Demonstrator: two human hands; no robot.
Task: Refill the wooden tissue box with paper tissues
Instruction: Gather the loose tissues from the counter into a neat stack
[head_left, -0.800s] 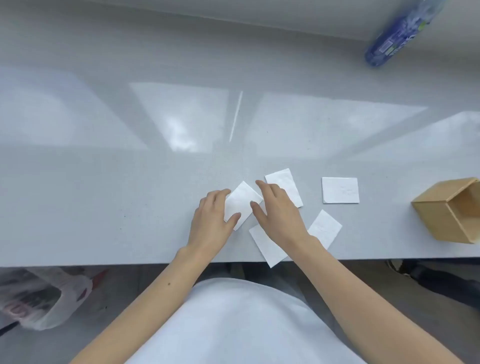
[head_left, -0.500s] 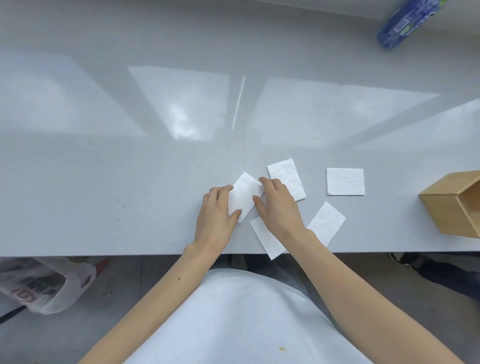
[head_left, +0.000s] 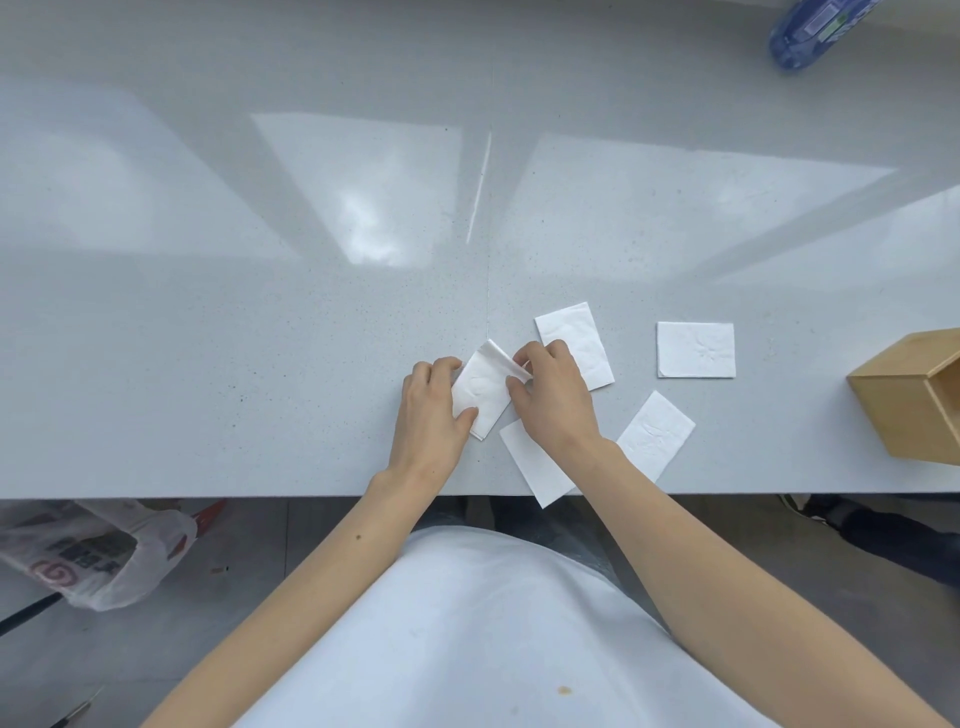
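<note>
Several folded white paper tissues lie on the grey counter (head_left: 260, 364). My left hand (head_left: 431, 410) pins the left side of one folded tissue (head_left: 483, 389), thumb on its lower edge. My right hand (head_left: 556, 400) pinches that tissue's upper right edge, which is lifted off the counter. Other tissues lie flat: one (head_left: 576, 343) behind my right hand, one (head_left: 696, 349) farther right, one (head_left: 655, 435) beside my right wrist, and one (head_left: 535, 467) overhanging the front edge. The wooden tissue box (head_left: 904, 400) stands at the right edge, partly cut off.
A blue plastic bottle (head_left: 815, 31) lies at the far right back of the counter. Below the front edge a plastic bag (head_left: 88, 556) sits on the floor at left, and dark shoes (head_left: 857, 519) show at right.
My right hand has gone from pressing flat on the tissue to pinching and lifting its upper right edge. My left hand stays on it. The view has shifted slightly.
</note>
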